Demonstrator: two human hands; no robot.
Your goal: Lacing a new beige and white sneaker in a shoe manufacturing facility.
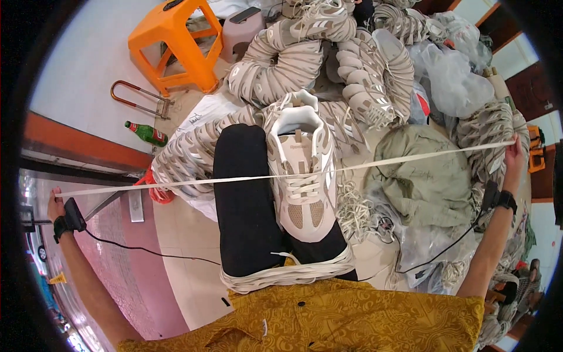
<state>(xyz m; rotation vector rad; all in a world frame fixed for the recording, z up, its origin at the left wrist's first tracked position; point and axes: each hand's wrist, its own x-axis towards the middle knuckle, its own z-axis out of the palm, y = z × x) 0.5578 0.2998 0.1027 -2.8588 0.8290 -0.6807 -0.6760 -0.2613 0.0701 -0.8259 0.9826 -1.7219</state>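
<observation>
A beige and white sneaker (302, 170) rests between my black-clad legs (243, 199), toe toward me. A long flat white shoelace (375, 164) is stretched taut across the view above the shoe. My left hand (56, 205) grips its left end far out at the left. My right hand (513, 154) grips its right end at the far right. Both arms are spread wide, and each wrist wears a black strap with a cable. A bundle of white laces (287, 273) lies across my lap.
Rows of stacked beige shoe uppers (293, 64) lie ahead. An orange plastic stool (176, 41), a green bottle (146, 134) and a metal clamp (138, 101) sit at the upper left. A green cloth (422, 176) and clear plastic bags (454, 79) lie at right.
</observation>
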